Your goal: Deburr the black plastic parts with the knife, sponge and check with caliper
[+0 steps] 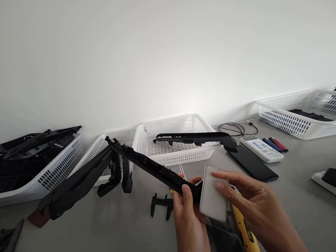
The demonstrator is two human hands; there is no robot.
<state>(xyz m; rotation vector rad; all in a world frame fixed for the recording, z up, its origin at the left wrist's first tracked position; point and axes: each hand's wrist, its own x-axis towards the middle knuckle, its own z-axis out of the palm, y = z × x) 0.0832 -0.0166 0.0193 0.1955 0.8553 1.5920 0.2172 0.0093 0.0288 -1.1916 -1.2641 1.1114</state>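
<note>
My left hand [189, 222] is closed around the lower end of a long black plastic trim piece [151, 165], which slants up to the left. A flat, pale grey rectangular pad [212, 198] is in my right hand [257, 203], between thumb and fingers. The pad covers the near end of the trim piece, so I cannot tell whether they touch. Black calipers [162, 202] lie on the table left of my left hand. Beneath my hands are a yellow-handled tool [248, 235] and a dark cloth-like item [226, 240], both partly hidden.
More black trim pieces [76, 181] lean on a white basket [91, 152]. Another trim piece [194, 138] lies across the middle basket [175, 158]. A full basket [51, 180] stands left, another [305, 130] right. A black phone [253, 164], white device [262, 148] and cable [233, 129] lie right.
</note>
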